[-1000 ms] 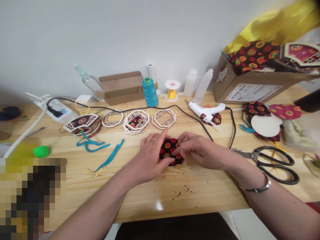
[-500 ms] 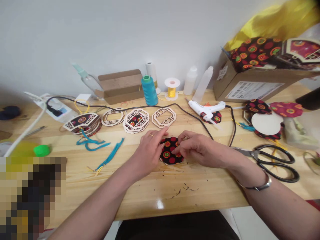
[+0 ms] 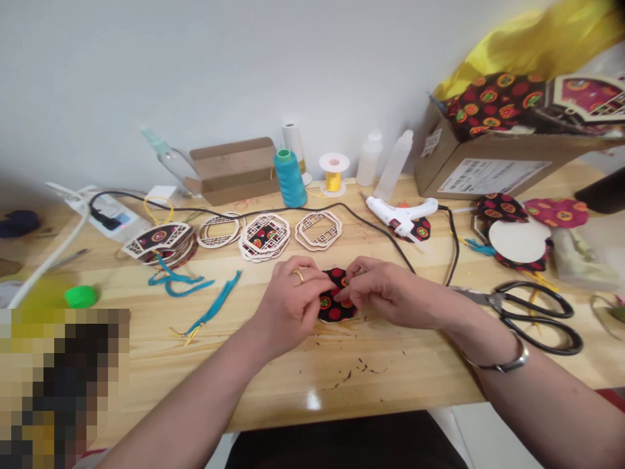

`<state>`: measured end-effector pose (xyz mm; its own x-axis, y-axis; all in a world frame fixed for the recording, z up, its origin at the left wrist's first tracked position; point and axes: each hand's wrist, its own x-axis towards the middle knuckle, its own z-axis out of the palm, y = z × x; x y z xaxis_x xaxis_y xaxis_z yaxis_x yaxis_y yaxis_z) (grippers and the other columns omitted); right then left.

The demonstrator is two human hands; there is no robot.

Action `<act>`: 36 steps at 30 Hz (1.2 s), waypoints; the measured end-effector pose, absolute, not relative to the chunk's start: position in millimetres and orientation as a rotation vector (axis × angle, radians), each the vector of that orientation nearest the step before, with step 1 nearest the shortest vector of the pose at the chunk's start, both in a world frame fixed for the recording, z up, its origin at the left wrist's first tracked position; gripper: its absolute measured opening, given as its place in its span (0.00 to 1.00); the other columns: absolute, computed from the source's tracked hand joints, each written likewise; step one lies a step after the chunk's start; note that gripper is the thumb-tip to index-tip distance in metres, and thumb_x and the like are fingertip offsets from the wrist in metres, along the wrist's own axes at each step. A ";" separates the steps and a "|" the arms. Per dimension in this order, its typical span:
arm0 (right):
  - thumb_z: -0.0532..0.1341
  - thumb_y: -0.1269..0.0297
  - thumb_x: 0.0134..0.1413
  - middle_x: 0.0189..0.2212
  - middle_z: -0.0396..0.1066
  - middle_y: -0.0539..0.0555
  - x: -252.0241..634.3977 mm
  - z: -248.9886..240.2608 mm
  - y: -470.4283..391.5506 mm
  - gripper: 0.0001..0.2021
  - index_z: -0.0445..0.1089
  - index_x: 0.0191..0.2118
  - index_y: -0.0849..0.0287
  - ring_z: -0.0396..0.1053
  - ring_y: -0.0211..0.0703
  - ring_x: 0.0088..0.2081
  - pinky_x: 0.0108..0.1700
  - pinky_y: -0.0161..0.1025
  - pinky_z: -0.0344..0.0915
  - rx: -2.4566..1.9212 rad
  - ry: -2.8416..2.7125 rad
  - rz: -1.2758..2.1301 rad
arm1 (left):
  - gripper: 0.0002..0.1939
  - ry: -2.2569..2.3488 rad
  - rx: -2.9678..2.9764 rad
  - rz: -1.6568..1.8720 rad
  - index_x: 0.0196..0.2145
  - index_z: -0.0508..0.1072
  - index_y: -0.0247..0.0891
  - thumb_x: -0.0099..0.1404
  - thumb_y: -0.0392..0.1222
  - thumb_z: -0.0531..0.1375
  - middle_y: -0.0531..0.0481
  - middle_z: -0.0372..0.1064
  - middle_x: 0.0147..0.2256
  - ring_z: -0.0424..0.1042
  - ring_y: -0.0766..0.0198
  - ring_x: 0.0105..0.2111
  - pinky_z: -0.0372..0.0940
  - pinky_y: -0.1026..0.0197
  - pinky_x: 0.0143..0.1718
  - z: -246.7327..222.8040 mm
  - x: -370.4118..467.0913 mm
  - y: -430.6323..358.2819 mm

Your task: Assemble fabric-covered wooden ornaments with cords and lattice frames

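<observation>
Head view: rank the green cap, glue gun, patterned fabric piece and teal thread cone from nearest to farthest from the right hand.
1. Patterned fabric piece: touching the right hand, on its left.
2. Glue gun: beyond the hand, toward the back.
3. Teal thread cone: farther back, to the left.
4. Green cap: far left.

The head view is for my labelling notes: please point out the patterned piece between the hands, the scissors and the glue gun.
Patterned piece (image 3: 334,311): head view, lower middle of its printed face.
Scissors (image 3: 497,301): head view, near the pivot.
Glue gun (image 3: 403,213): head view, on its white body.
</observation>
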<state>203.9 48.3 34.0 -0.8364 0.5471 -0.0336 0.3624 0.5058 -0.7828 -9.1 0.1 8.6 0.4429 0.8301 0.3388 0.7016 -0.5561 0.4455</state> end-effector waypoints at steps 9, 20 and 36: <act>0.53 0.84 0.47 0.34 0.64 0.53 205.3 33.4 48.7 0.13 0.70 0.26 0.61 0.64 0.37 0.36 0.41 0.36 0.63 -0.777 -2.538 1.244 | 0.08 1.409 2.491 0.825 0.35 0.75 0.37 0.61 0.31 0.56 0.48 0.74 0.40 0.62 0.55 0.45 0.60 0.48 0.49 4.8 -9.8 1.1; 0.55 0.83 0.47 0.36 0.66 0.52 202.4 31.3 43.6 0.14 0.69 0.35 0.58 0.65 0.39 0.38 0.42 0.38 0.64 -0.674 -2.405 1.215 | 0.04 1.276 2.379 0.494 0.33 0.73 0.39 0.60 0.37 0.58 0.49 0.71 0.37 0.62 0.57 0.42 0.59 0.51 0.45 15.2 -7.4 1.0; 0.68 0.63 0.46 0.39 0.63 0.56 189.7 17.1 42.3 0.16 0.59 0.35 0.58 0.57 0.47 0.41 0.44 0.45 0.61 -0.876 -2.548 0.821 | 0.03 1.295 2.375 0.402 0.33 0.69 0.39 0.59 0.38 0.59 0.50 0.69 0.38 0.60 0.55 0.46 0.57 0.50 0.47 21.7 -6.9 -1.9</act>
<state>189.7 42.3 17.1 -0.7593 0.6410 0.1122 0.4548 0.6461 -0.6130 -6.9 -1.9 21.7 0.5287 0.8468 0.0576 0.7305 -0.4886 0.4771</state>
